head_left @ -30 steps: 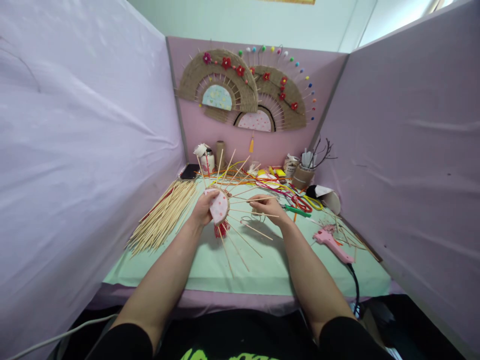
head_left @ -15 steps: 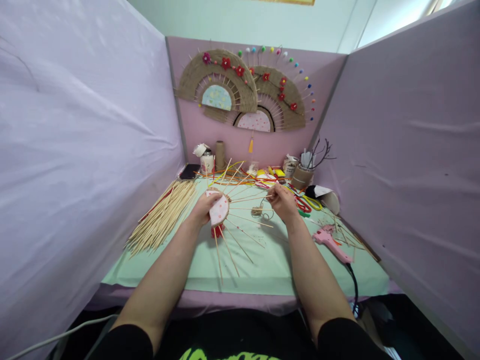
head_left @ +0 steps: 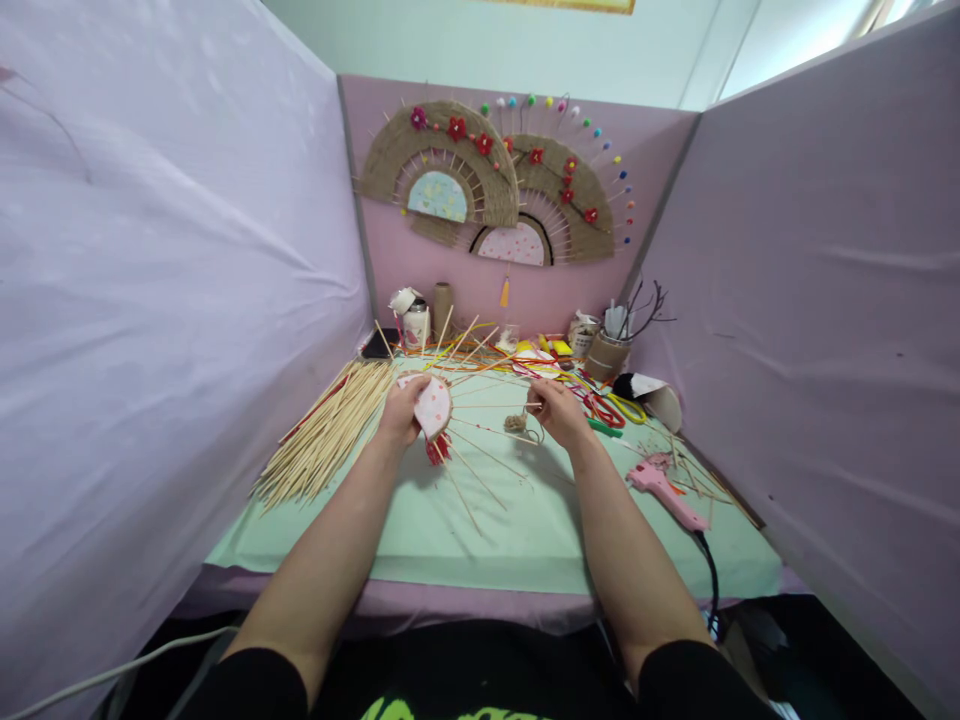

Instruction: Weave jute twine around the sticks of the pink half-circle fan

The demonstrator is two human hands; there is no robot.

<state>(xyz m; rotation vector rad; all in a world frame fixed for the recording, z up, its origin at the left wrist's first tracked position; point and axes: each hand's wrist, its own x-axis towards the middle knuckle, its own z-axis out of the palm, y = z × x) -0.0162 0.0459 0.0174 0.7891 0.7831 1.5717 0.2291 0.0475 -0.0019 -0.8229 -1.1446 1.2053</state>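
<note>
My left hand (head_left: 402, 412) is closed on the straight side of a half-round fan frame (head_left: 435, 406), thumb over its white, pink-dotted face. Thin wooden sticks (head_left: 471, 467) fan out from its curved edge, pointing up, right and down. Red material (head_left: 438, 449) shows beneath the half-round piece. My right hand (head_left: 556, 408) is pinched near the tips of the right-pointing sticks. Thin twine loops from a small brown twine bundle (head_left: 515, 423) up to these fingers; just where they grip it is too small to see clearly.
A pile of loose sticks (head_left: 330, 430) lies left. At right are a pink glue gun (head_left: 667, 494), green-handled scissors (head_left: 604, 428) and stick scraps. Coloured pipe cleaners, jars and a twine cone (head_left: 442, 310) line the back. Finished fans (head_left: 442, 150) hang on the pink panel.
The fan frame has turned anticlockwise and shifted slightly left with my left hand. My right hand has dropped a little and stays pinched by the stick tips.
</note>
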